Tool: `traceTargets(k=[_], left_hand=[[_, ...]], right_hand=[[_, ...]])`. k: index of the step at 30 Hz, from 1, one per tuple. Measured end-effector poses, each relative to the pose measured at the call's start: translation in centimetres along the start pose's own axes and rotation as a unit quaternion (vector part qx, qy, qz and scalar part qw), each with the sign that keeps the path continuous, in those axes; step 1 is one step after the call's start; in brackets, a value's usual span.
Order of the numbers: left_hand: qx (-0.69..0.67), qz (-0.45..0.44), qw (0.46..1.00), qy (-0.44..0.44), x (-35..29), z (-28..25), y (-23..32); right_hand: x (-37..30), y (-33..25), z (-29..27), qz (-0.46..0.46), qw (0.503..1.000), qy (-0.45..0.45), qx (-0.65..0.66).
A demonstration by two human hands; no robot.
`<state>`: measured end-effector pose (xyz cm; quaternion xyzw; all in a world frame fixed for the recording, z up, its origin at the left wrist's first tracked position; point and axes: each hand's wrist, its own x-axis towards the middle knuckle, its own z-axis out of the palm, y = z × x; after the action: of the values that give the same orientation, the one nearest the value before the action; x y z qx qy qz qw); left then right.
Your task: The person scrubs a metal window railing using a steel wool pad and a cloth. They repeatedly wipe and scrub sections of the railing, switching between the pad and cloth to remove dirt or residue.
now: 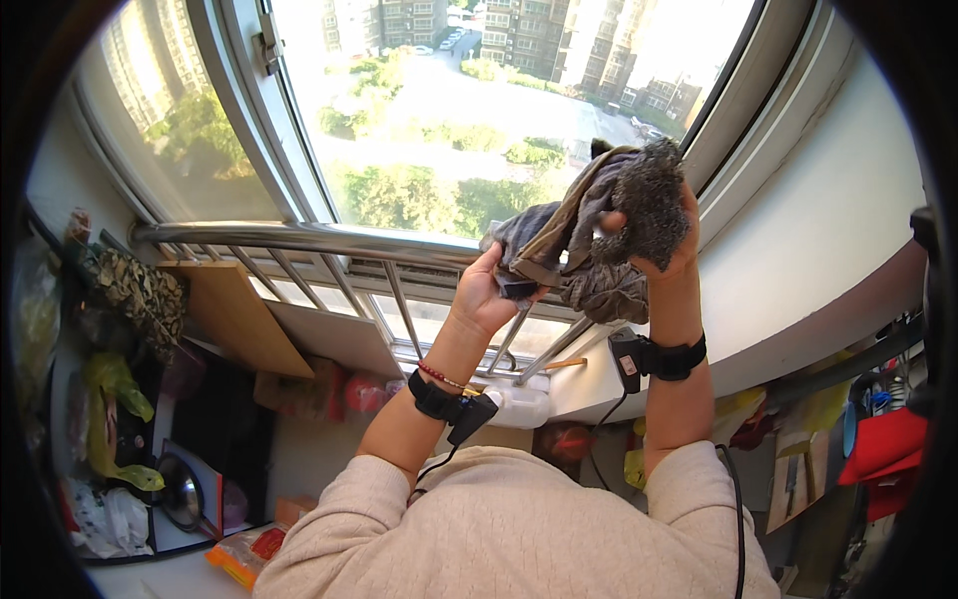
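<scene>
Above the window rail I hold up a bundle of crumpled rags (pixel 574 220) with both hands. My left hand (pixel 486 298) is closed on its left end, where a grey cloth and a small dark piece show beside the fingers. My right hand (pixel 687 235) grips the right end, at a shaggy dark grey cloth (pixel 654 195). The thumb of that hand shows against the shaggy cloth, and its other fingers are mostly behind it. Brownish folds hang down between the hands. Each wrist wears a black strap with a small box and a cable.
A metal railing (pixel 329 238) runs in front of the open window, with buildings and trees far below. Boards (pixel 239 314) lean at the left, near bags and a yellow-green plastic bag (pixel 110 409). A white jug (pixel 521 404) stands below the rail. Red material (pixel 888 446) lies at the right.
</scene>
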<state>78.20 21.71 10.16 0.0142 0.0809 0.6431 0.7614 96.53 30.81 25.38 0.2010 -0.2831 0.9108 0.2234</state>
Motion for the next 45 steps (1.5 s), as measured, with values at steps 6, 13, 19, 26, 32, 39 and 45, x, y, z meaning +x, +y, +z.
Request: traceTargets(k=[6,13,19,26,32,39,45], left_hand=[[0.217,0.064,0.974,-0.003,0.8,0.7,-1.3],[0.098,0.128,0.981,-0.105,0.5,0.1,-3.0],[0.022,0.133,0.971,-0.196,-1.6,0.7,-2.4],[-0.038,0.033,0.987,-0.154,0.1,0.4,2.5],[-0.058,-0.004,0.994,-0.090,-1.1,-0.7,5.7],[0.212,0.087,0.974,0.000,-5.9,-2.0,5.5],[0.291,0.039,0.953,0.071,-9.1,-7.9,3.2]], right_hand=[[4.1,0.1,3.1,0.019,0.998,0.016,-0.066],[9.9,-0.6,2.7,0.045,0.993,0.064,-0.089],[5.5,1.3,3.2,0.030,0.989,0.117,-0.085],[-6.0,6.8,-1.7,0.083,0.947,0.280,-0.131],[-13.8,1.8,-1.2,-0.085,0.842,0.414,-0.335],[-13.9,1.0,-5.4,0.158,0.262,0.530,-0.791],[-10.5,0.1,-4.6,0.160,0.317,0.491,-0.796]])
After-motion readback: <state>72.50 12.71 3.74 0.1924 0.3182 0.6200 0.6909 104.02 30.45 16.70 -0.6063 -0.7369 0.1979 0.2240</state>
